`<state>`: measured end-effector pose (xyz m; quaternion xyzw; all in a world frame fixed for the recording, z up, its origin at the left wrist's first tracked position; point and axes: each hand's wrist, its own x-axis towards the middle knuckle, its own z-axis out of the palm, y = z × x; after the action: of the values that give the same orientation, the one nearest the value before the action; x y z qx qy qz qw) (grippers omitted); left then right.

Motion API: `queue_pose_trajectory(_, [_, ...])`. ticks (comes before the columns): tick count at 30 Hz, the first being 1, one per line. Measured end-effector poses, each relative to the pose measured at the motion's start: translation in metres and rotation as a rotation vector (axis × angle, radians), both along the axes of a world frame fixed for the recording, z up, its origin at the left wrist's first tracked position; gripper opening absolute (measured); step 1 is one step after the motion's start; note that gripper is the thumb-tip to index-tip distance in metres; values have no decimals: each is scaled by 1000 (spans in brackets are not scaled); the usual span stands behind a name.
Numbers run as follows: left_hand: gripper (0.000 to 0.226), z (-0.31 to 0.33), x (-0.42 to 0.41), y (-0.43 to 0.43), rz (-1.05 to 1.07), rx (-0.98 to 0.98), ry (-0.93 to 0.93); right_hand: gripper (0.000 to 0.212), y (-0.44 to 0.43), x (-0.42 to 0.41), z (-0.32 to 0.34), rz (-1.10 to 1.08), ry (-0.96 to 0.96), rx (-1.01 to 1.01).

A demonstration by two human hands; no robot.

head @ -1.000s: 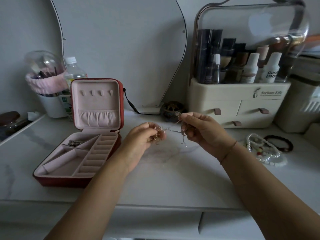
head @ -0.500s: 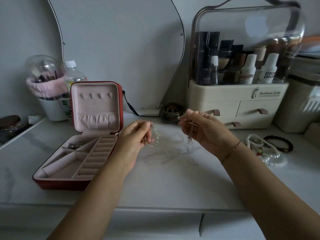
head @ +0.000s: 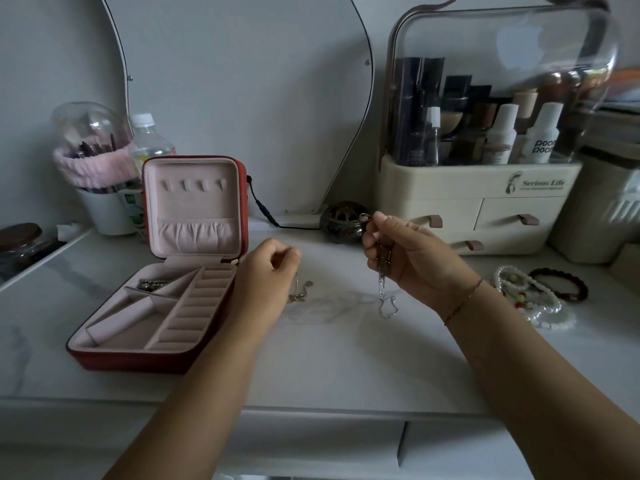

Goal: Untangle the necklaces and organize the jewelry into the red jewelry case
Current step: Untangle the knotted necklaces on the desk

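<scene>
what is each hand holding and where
Left hand pinches a thin metal chain by its top; right hand grips a thicker silver chain near its top.

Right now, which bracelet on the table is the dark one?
The dark red bead bracelet, farthest right; the white pearl bracelets beside it are pale.

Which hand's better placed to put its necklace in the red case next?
Left. The left hand holds its necklace right beside the open red case; the right hand holds its chain farther away.
</scene>
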<state>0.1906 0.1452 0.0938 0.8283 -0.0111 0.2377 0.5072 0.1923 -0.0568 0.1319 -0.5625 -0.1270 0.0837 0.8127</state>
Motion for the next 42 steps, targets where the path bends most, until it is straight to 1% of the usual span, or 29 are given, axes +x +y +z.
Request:
queue_pose_trajectory(2, [17, -3, 0, 0, 37, 124, 20, 20, 1, 0, 0, 24, -8, -19])
queue_pose_trajectory(7, [16, -4, -2, -2, 23, 280, 89, 18, 1, 0, -3, 36, -21, -103])
queue_pose_trajectory(9, [14, -2, -3, -4, 8, 237, 76, 18, 2, 0, -3, 42, -20, -124])
queue_pose_trajectory(11, [11, 2, -4, -8, -67, 87, 81, 18, 3, -1, -3, 34, -4, -126])
queue_pose_trajectory(14, [12, 14, -9, -21, -339, -197, 186, 16, 4, -1, 2, 26, -2, -134])
queue_pose_trajectory(15, [15, 20, -9, -26, -419, -247, 218, 16, 3, -1, 6, 35, -11, -131])
queue_pose_trajectory(16, [24, 26, -8, -30, -484, -267, 241, 15, 3, 1, 10, 48, -26, -121])
queue_pose_trajectory(18, [42, 38, -4, -37, -572, -294, 273, 17, 1, 4, 22, 68, -57, -96])
queue_pose_trajectory(19, [43, 43, -1, -39, -594, -310, 280, 18, 0, 6, 27, 63, -71, -94])
queue_pose_trajectory(24, [14, 39, 11, -48, -600, -275, 313, 10, -5, 16, 28, -46, -127, -149])
queue_pose_trajectory(26, [7, 34, 12, -51, -593, -253, 321, 16, -5, 18, 19, -89, -129, -147])
queue_pose_trajectory(28, [7, 31, 13, -53, -588, -229, 310, 21, -7, 21, 14, -126, -115, -144])
queue_pose_trajectory(32, [14, 31, 15, -49, -567, -318, 285, 11, -10, 23, 12, -157, -55, -118])
queue_pose_trajectory(34, [21, 32, 15, -46, -568, -351, 283, 15, -9, 23, 12, -166, -18, -110])
queue_pose_trajectory(37, [29, 32, 14, -42, -578, -337, 278, 20, -9, 20, 12, -163, 17, -68])
queue_pose_trajectory(42, [22, 31, 14, -39, -543, -314, 290, 20, -9, 17, 12, -169, 51, -95])
